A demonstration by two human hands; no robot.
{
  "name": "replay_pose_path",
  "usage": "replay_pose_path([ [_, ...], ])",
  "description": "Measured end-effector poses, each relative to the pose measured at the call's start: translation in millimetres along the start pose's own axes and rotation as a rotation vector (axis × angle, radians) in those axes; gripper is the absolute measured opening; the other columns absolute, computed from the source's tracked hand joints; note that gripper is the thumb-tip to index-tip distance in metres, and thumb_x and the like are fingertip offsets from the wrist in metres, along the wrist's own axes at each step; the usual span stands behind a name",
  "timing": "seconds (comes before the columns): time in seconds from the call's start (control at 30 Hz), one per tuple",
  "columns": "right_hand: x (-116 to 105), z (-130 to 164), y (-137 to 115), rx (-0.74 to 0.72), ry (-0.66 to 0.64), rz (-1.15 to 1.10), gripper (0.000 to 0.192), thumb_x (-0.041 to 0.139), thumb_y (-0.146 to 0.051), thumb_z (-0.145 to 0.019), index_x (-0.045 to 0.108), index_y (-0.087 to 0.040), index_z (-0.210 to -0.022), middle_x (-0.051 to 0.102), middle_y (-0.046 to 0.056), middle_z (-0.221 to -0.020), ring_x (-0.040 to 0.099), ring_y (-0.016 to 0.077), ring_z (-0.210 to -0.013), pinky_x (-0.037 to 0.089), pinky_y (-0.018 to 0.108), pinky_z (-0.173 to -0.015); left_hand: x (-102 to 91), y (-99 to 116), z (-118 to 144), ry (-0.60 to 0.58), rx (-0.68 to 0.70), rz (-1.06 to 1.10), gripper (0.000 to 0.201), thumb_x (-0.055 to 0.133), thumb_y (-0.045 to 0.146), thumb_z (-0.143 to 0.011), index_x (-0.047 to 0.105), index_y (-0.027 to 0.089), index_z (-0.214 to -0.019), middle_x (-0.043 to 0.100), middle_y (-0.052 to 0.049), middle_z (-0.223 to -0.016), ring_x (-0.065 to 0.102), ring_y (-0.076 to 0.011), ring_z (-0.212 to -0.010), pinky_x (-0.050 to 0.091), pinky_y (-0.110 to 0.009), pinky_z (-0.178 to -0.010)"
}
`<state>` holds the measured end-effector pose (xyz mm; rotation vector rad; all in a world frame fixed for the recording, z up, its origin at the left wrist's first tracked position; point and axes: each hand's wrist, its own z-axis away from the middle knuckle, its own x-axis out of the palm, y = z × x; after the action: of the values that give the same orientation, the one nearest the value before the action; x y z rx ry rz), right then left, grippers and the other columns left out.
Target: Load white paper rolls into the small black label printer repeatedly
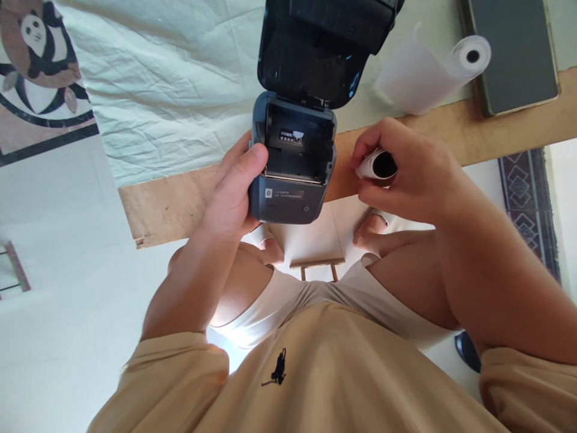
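A small paper roll (377,164) is pinched in the right hand (406,174), core end-on to the camera. The printer (293,159), lid open, is gripped by the left hand (234,192); its empty bay lies just left of the roll.

dk grey printer (293,162), white roll (376,164)

one printer (293,162), two paper rolls (376,164), one tablet (514,54)

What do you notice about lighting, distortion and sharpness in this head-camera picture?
Head view: soft daylight, with a glossy sheen on the printer's open lid; wide-angle stretch bends the table edge; left hand, right hand and small paper roll look sharp; the shirt near the lens is slightly soft.
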<state>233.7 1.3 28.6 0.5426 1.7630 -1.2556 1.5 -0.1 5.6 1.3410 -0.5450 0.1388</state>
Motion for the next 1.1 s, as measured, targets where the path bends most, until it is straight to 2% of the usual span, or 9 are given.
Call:
replay_pose_path([
  [0.1,-4.5,1.0,2.2,-0.016,-0.042,0.011,0.032,0.053,-0.017,-0.06,0.05,-0.023,-0.091,0.06,-0.003,-0.078,0.049,0.0085,-0.06,0.04,0.025,-0.056,0.1,-0.1,-0.4,-0.008,-0.001,0.007,0.04,0.06,0.056,-0.083,0.06,0.021,-0.102,0.069,-0.005,-0.1,0.061,-0.0304,-0.114,0.056,-0.039,-0.086],
  [0.17,-5.8,1.1,4.5,-0.023,0.006,0.028,0.025,0.056,-0.02,-0.066,0.051,-0.023,-0.09,0.06,-0.002,-0.079,0.051,0.0086,-0.063,0.041,0.025,-0.058,0.3,-0.1,-0.2,0.001,0.017,0.002,0.042,0.057,0.058,-0.084,0.061,0.02,-0.102,0.07,-0.005,-0.094,0.061,-0.03,-0.114,0.055,-0.038,-0.086],
  [0.3,-5.2,0.3,8.5,-0.092,0.178,0.073,0.021,0.061,-0.023,-0.068,0.049,-0.021,-0.085,0.06,0.002,-0.089,0.053,0.0106,-0.074,0.044,0.027,-0.064,0.5,0.8,0.6,0.014,0.009,-0.03,0.04,0.054,0.059,-0.086,0.061,0.021,-0.098,0.069,-0.004,-0.097,0.063,-0.0284,-0.113,0.056,-0.036,-0.084],
  [0.5,-3.1,-0.8,7.2,-0.182,0.31,0.019,0.022,0.062,-0.021,-0.068,0.046,-0.02,-0.082,0.058,0.004,-0.088,0.053,0.0115,-0.077,0.041,0.026,-0.062,1.3,1.0,0.2,0.025,-0.016,-0.052,0.044,0.058,0.061,-0.082,0.06,0.023,-0.102,0.069,-0.006,-0.105,0.06,-0.0296,-0.118,0.057,-0.036,-0.083],
  [0.63,0.7,-3.6,-3.9,-0.228,0.429,-0.122,0.02,0.058,-0.032,-0.078,0.044,-0.02,-0.084,0.059,0.003,-0.089,0.058,0.0126,-0.085,0.045,0.029,-0.071,2.5,1.5,0.3,0.039,-0.009,-0.058,0.042,0.058,0.06,-0.082,0.06,0.023,-0.102,0.066,-0.004,-0.115,0.059,-0.03,-0.12,0.056,-0.038,-0.085],
  [0.73,5.0,-6.4,-19.9,-0.331,0.516,-0.156,0.017,0.057,-0.03,-0.082,0.043,-0.019,-0.084,0.06,0.001,-0.089,0.061,0.0119,-0.092,0.049,0.03,-0.08,3.5,2.8,1.1,0.012,-0.014,-0.048,0.04,0.057,0.057,-0.084,0.059,0.023,-0.105,0.067,-0.005,-0.11,0.058,-0.0301,-0.12,0.054,-0.039,-0.087],
  [0.83,9.0,-9.0,-36.3,-0.344,0.477,-0.116,0.012,0.053,-0.027,-0.086,0.044,-0.02,-0.086,0.061,0.001,-0.096,0.061,0.0126,-0.1,0.049,0.032,-0.089,5.8,4.1,2.0,0.004,0.011,-0.048,0.038,0.055,0.054,-0.087,0.059,0.021,-0.105,0.068,-0.005,-0.102,0.056,-0.0299,-0.122,0.052,-0.04,-0.091],
  [0.97,14.6,-15.8,-48.1,-0.224,0.403,-0.01,0.013,0.045,-0.034,-0.091,0.046,-0.021,-0.09,0.058,0.002,-0.108,0.057,0.0126,-0.108,0.045,0.033,-0.097,7.3,2.9,2.2,0.014,0.07,-0.069,0.036,0.053,0.052,-0.089,0.06,0.019,-0.102,0.068,-0.004,-0.095,0.052,-0.0289,-0.125,0.049,-0.04,-0.095],
  [1.1,19.2,-24.3,-51.3,-0.12,0.321,0.09,0.009,0.049,-0.03,-0.088,0.049,-0.021,-0.091,0.06,0.0,-0.11,0.056,0.0147,-0.108,0.045,0.033,-0.098,2.0,-4.5,-0.6,-0.026,0.16,-0.041,0.033,0.056,0.05,-0.088,0.063,0.02,-0.098,0.068,-0.004,-0.098,0.049,-0.03,-0.127,0.048,-0.041,-0.096],
])
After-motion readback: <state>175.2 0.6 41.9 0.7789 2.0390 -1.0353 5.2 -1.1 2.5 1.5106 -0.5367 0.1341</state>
